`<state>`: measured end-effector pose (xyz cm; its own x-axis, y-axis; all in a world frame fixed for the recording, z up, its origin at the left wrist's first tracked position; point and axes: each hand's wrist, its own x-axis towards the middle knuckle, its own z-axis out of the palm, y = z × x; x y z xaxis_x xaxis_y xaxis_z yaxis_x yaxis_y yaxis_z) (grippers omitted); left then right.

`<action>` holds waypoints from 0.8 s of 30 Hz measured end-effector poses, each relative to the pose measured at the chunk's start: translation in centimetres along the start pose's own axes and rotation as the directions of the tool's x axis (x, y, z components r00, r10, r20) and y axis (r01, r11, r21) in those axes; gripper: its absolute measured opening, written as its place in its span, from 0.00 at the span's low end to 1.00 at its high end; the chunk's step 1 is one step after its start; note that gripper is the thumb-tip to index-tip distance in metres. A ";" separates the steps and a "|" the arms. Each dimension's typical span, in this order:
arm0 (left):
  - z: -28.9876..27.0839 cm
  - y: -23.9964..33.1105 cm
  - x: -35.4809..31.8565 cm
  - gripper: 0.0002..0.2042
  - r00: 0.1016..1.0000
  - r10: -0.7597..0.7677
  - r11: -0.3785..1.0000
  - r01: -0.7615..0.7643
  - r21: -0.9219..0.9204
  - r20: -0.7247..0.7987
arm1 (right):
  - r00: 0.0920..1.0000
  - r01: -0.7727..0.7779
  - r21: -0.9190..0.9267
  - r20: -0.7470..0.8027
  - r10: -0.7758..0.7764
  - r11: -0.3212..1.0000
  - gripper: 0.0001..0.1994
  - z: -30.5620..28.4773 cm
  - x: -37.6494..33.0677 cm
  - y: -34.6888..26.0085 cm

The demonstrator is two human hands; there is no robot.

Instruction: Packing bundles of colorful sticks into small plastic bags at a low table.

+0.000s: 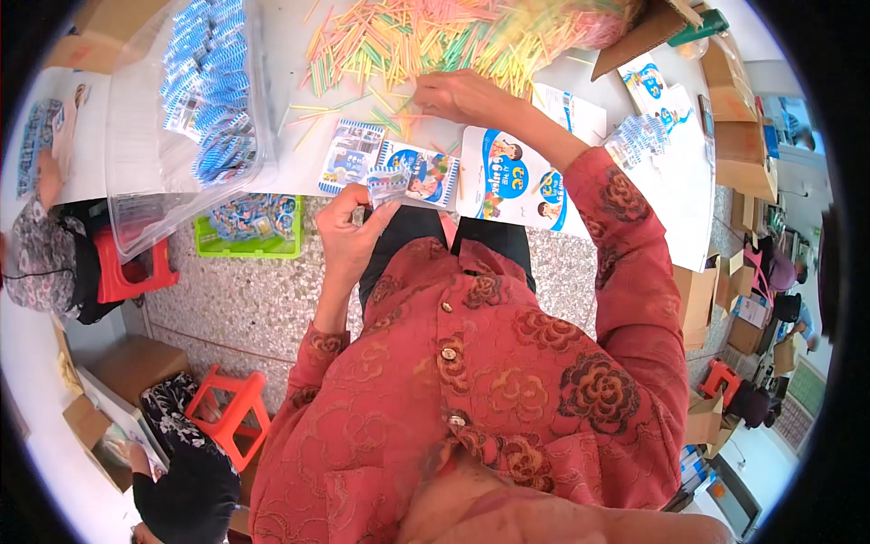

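Note:
My left hand (346, 228) is at the table's front edge, thumb and fingers pinched on a small clear packet with a blue-and-white striped edge (390, 184). Just beyond it lie another striped packet (352, 154) and a printed blue-and-white packet (429, 174). My right hand (460, 97) reaches forward to the near side of a heap of thin pink, yellow and green sticks (390, 45). Its fingers are drawn together among a few loose sticks, and what they hold, if anything, is hidden. Under my right forearm lies a white printed sheet (509, 177) with cartoon figures.
A clear plastic tub (256, 177) full of striped packets stands at the left. Below the table edge is a green basket (251, 248) of packets. More packets (637, 140) and cardboard boxes (732, 154) are at the right. Other people sit left, near red stools (231, 412).

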<state>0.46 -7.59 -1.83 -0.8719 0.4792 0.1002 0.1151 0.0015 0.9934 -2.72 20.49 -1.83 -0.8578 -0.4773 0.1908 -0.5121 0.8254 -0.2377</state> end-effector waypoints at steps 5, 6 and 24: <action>-0.1 -0.2 -0.1 0.11 1.000 -0.005 1.000 0.005 -0.012 -0.001 | 0.991 -0.078 0.094 -0.097 0.087 0.993 0.10 0.5 1.1 -0.4; -0.2 -0.3 -0.1 0.11 1.000 -0.005 1.000 0.005 -0.010 -0.003 | 0.985 -0.088 0.136 -0.135 0.106 0.987 0.11 0.6 1.1 -0.3; -0.5 -0.8 -0.2 0.11 1.000 0.000 1.000 0.000 -0.022 0.003 | 0.978 -0.147 0.157 -0.125 0.167 0.977 0.03 3.7 4.2 -3.6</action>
<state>0.36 -8.11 -2.61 -0.8706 0.4817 0.1002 0.1047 -0.0176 0.9944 -4.64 14.39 -3.67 -0.9191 -0.2911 0.2656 -0.3809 0.8289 -0.4097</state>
